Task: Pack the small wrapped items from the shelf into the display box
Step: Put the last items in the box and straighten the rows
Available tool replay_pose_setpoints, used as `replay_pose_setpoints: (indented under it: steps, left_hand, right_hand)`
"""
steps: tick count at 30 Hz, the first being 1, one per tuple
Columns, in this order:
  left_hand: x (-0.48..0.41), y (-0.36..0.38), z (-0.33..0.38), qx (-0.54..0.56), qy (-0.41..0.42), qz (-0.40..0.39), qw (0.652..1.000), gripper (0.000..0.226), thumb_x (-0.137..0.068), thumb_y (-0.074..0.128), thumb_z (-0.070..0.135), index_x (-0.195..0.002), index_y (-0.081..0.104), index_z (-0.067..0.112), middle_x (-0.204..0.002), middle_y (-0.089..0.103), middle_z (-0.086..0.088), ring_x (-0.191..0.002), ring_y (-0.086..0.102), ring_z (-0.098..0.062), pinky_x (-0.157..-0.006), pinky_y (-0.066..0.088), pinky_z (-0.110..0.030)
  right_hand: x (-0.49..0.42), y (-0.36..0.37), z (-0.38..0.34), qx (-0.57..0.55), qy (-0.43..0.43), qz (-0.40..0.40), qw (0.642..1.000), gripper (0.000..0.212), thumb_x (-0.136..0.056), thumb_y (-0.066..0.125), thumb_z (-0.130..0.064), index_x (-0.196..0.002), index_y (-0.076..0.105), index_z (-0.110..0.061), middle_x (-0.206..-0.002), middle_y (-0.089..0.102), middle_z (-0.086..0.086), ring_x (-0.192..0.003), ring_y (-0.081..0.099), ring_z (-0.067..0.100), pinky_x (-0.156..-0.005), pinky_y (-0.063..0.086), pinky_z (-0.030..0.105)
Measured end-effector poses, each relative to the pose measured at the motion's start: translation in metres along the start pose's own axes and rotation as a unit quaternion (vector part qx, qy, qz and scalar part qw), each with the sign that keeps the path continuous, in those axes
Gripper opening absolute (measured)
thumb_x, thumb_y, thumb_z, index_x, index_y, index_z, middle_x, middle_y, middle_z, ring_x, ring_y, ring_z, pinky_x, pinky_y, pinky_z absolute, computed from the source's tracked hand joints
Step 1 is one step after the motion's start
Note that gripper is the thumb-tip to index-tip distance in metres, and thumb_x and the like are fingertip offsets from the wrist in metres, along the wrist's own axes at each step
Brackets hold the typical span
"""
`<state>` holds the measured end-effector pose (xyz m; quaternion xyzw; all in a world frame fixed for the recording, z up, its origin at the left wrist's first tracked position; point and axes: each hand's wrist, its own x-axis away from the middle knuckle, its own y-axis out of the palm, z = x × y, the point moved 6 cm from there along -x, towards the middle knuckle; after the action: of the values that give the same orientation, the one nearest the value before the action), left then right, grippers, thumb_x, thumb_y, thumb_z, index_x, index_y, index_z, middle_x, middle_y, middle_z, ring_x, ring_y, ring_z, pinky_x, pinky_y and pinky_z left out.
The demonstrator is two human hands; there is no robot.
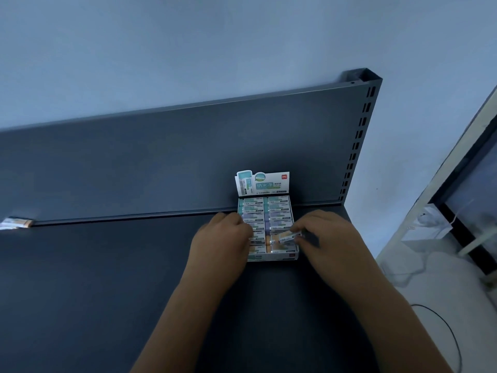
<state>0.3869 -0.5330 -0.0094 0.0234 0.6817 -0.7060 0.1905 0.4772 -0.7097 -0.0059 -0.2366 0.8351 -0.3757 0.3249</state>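
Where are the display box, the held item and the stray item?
display box [274, 256]: head view, front wall.
held item [285, 236]: head view, middle of its wrapper.
stray item [16, 223]: head view, its middle, far left.

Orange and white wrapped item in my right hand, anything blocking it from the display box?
Nothing visible. The right hand pinches the small orange and white wrapped item over the white cardboard display box, right column; the left hand rests at its left side.
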Motion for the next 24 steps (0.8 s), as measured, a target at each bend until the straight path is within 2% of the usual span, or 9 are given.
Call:
replay_pose_setpoints:
  steps: [3, 6, 8, 14, 17, 20, 22, 24]
  left_hand:
    - [0.002, -0.002, -0.003, 0.018, -0.003, 0.016, 1.000, 0.007, -0.082, 0.070, 0.024, -0.084, 0.076, 0.023, -0.088, 0.067, 0.009, -0.086, 0.057, -0.019, -0.058, 0.053, -0.032]
    - [0.003, -0.002, -0.004, 0.020, -0.004, 0.024, 0.999, 0.009, -0.084, 0.069, 0.027, -0.083, 0.077, 0.023, -0.088, 0.066, 0.009, -0.088, 0.053, -0.019, -0.059, 0.053, -0.033]
    - [0.004, 0.000, -0.003, 0.015, -0.005, 0.019, 1.000, 0.010, -0.085, 0.067, 0.027, -0.083, 0.076, 0.023, -0.088, 0.064, 0.009, -0.089, 0.051, -0.019, -0.061, 0.053, -0.035]
    - [0.006, 0.004, -0.005, 0.032, -0.023, 0.005, 0.999, 0.010, -0.091, 0.061, 0.028, -0.088, 0.069, 0.023, -0.093, 0.060, 0.009, -0.091, 0.053, -0.017, -0.064, 0.053, -0.036]
    - [0.009, 0.006, -0.004, 0.040, -0.027, -0.001, 0.999, 0.010, -0.091, 0.060, 0.026, -0.091, 0.069, 0.023, -0.095, 0.059, 0.008, -0.088, 0.056, -0.017, -0.063, 0.053, -0.036]
    - [0.016, 0.004, -0.004, 0.074, -0.030, -0.006, 0.997, 0.020, -0.091, 0.060, 0.037, -0.104, 0.072, 0.029, -0.102, 0.057, 0.011, -0.094, 0.052, -0.015, -0.066, 0.053, -0.033]
    - [0.022, 0.007, -0.004, 0.093, -0.038, -0.037, 0.994, 0.036, -0.091, 0.056, 0.051, -0.121, 0.066, 0.034, -0.115, 0.053, 0.015, -0.104, 0.044, -0.012, -0.075, 0.053, -0.033]
    - [0.028, 0.007, -0.002, 0.083, -0.037, -0.050, 0.995, 0.053, -0.089, 0.047, 0.063, -0.133, 0.058, 0.035, -0.125, 0.048, 0.017, -0.111, 0.041, -0.011, -0.082, 0.053, -0.033]
  right_hand:
    - [-0.005, 0.009, -0.003, 0.020, -0.012, -0.002, 1.000, 0.015, -0.081, 0.076, -0.018, -0.094, 0.072, -0.023, -0.096, 0.068, -0.012, -0.090, 0.058, 0.011, -0.080, 0.049, 0.026]
    - [-0.013, 0.021, -0.009, 0.106, -0.049, -0.021, 0.993, 0.005, -0.085, 0.066, -0.023, -0.088, 0.071, -0.024, -0.090, 0.069, -0.009, -0.084, 0.056, 0.016, -0.072, 0.049, 0.033]
    - [-0.015, 0.023, -0.009, 0.134, -0.057, -0.021, 0.989, 0.007, -0.085, 0.063, -0.025, -0.085, 0.069, -0.025, -0.087, 0.068, -0.009, -0.082, 0.054, 0.018, -0.068, 0.048, 0.035]
    - [-0.010, 0.027, -0.007, 0.130, -0.053, -0.001, 0.990, 0.005, -0.084, 0.070, -0.023, -0.083, 0.074, -0.020, -0.091, 0.066, -0.008, -0.084, 0.054, 0.017, -0.069, 0.049, 0.034]
    - [-0.006, 0.027, -0.009, 0.110, -0.046, 0.025, 0.993, 0.012, -0.086, 0.070, -0.027, -0.082, 0.075, -0.017, -0.093, 0.064, -0.006, -0.087, 0.054, 0.017, -0.071, 0.050, 0.034]
    - [-0.001, 0.025, -0.013, 0.107, -0.039, 0.039, 0.993, 0.026, -0.088, 0.066, -0.039, -0.087, 0.078, -0.016, -0.110, 0.063, -0.002, -0.103, 0.054, 0.019, -0.079, 0.052, 0.037]
    - [0.002, 0.024, -0.016, 0.102, -0.030, 0.043, 0.993, 0.031, -0.088, 0.064, -0.043, -0.089, 0.078, -0.015, -0.119, 0.061, 0.000, -0.111, 0.053, 0.021, -0.082, 0.052, 0.038]
    - [0.005, 0.025, -0.017, 0.097, -0.014, 0.040, 0.994, 0.031, -0.089, 0.063, -0.044, -0.090, 0.076, -0.015, -0.119, 0.059, 0.000, -0.112, 0.052, 0.020, -0.083, 0.052, 0.037]
